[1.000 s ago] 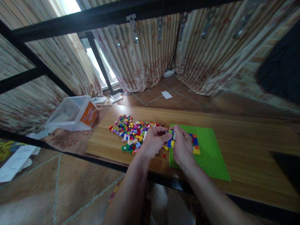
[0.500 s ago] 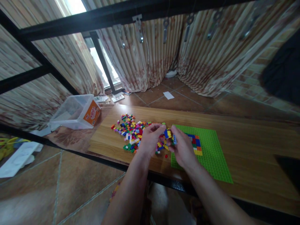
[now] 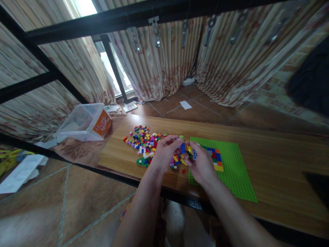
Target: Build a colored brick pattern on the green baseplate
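My left hand pinches a blue toy brick between thumb and fingers. Close beside it, my right hand has its fingers closed on another blue brick, its side turned towards me. Yellow bricks show in the narrow gap between the hands; whether they are joined to the blue ones I cannot tell. Under and right of my right hand lies a green baseplate. On it sits a flat patch of blue, red, orange and yellow bricks, partly hidden by that hand.
A pile of mixed loose bricks spreads over the wooden table to the left. One red brick lies near the front edge. Beyond the table's left end stands a clear plastic box with an orange label. A dark metal bar crosses above.
The blue brick in my right hand has turned and shifted slightly right. More yellow shows between my hands. The whole view has moved a little.
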{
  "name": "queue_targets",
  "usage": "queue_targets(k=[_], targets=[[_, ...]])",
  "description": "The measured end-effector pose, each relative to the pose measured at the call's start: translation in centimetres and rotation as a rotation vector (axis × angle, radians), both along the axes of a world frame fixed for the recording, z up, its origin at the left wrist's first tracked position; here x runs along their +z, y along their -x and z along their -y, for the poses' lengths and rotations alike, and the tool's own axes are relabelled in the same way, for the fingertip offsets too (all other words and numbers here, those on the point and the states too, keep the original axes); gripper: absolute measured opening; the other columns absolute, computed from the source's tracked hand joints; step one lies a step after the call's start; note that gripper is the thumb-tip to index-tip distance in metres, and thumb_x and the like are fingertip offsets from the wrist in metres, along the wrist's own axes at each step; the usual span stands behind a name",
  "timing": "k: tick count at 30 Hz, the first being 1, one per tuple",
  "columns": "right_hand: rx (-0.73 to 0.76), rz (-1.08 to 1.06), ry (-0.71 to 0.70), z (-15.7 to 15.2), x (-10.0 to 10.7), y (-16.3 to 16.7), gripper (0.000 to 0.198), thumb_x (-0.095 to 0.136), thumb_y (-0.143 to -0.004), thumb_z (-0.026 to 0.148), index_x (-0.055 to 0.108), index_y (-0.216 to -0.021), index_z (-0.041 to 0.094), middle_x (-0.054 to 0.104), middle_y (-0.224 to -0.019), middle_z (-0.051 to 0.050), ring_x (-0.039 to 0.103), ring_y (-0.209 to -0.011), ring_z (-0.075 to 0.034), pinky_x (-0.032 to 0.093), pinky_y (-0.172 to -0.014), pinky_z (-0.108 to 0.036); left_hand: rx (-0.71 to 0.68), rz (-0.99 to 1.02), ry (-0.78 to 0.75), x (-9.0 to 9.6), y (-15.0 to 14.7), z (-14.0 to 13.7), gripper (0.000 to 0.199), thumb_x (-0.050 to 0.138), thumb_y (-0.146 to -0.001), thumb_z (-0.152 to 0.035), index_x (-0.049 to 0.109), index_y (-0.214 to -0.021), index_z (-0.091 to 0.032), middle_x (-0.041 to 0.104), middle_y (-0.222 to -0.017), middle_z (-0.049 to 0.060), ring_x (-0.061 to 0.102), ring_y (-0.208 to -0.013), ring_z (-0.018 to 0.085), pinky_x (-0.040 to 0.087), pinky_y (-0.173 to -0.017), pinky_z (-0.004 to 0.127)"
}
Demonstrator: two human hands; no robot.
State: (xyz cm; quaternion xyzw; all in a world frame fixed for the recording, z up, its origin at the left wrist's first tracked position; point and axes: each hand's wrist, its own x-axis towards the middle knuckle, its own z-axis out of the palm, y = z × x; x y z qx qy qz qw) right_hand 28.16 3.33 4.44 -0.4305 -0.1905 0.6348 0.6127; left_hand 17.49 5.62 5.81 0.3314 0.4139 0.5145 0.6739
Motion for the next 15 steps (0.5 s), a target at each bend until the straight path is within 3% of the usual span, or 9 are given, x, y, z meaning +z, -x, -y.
queue_targets(k=[4, 9, 15], targets=[[0.05, 0.09, -0.032, -0.2, 0.2, -0.8, 0.035, 0.075, -0.064, 0.047, 0.06, -0.076, 0.018, 0.053, -0.06, 0.005, 0.044, -0.047, -0.006, 0.022, -0.036, -0.017, -0.073, -0.077, -0.018, -0.2, 0.4, 0.1, 0.025, 0.08, -0.061, -0.026, 0.07, -0.079, -0.012, 0.066, -0.071, 0.001, 0.057, -0.061, 0.008, 0.046, -0.059, 0.021], [-0.013, 0.26, -0.066, -0.4, -0.4, -0.5, 0.04, 0.079, -0.06, 0.05, 0.058, -0.072, 0.018, 0.04, -0.05, 0.01, 0.03, -0.041, -0.005, 0.019, -0.037, -0.019, -0.181, -0.14, -0.094, -0.6, 0.1, 0.2, 0.025, 0.08, -0.059, -0.025, 0.072, -0.078, -0.012, 0.066, -0.067, 0.0, 0.057, -0.061, 0.009, 0.044, -0.06, 0.021], [-0.207, 0.405, -0.11, -0.6, -1.7, 0.2, 0.037, 0.073, -0.066, 0.051, 0.061, -0.075, 0.018, 0.055, -0.062, 0.005, 0.045, -0.053, -0.009, 0.036, -0.047, -0.022, -0.039, -0.068, -0.008, -0.1, -1.0, 0.9, 0.022, 0.08, -0.057, -0.023, 0.073, -0.074, -0.011, 0.066, -0.064, 0.001, 0.056, -0.057, 0.009, 0.044, -0.057, 0.021]])
